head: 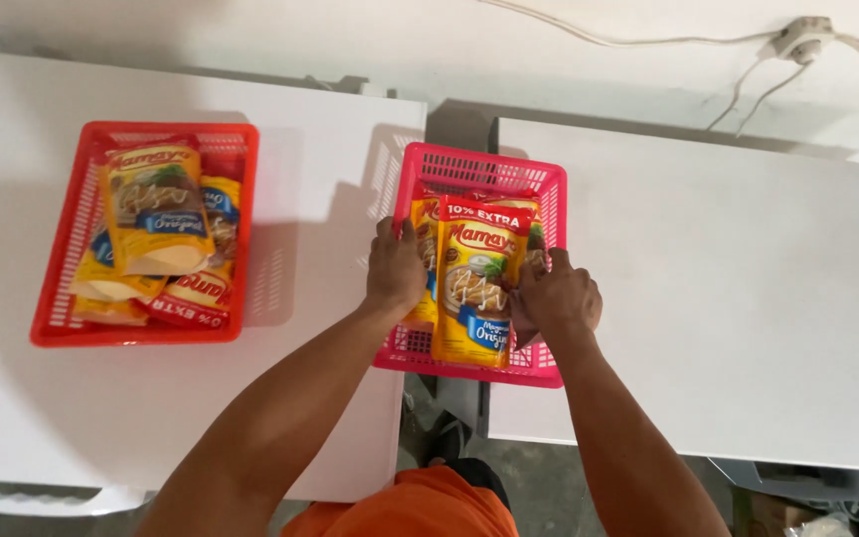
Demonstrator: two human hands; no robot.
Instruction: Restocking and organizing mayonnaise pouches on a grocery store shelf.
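Observation:
A pink plastic basket (489, 167) bridges the gap between two white tables and holds yellow sauce pouches with red tops. My left hand (394, 267) rests on the pouches at the basket's left side, fingers curled over them. My right hand (555, 296) grips the right edge of the top yellow pouch (474, 283), which lies face up in the middle. Further pouches lie partly hidden beneath it.
A red basket (72, 249) with several similar yellow pouches sits on the left white table (330, 199). The right white table (728, 298) is bare. A white cable and plug (802, 40) lie along the wall behind. Floor shows in the gap below.

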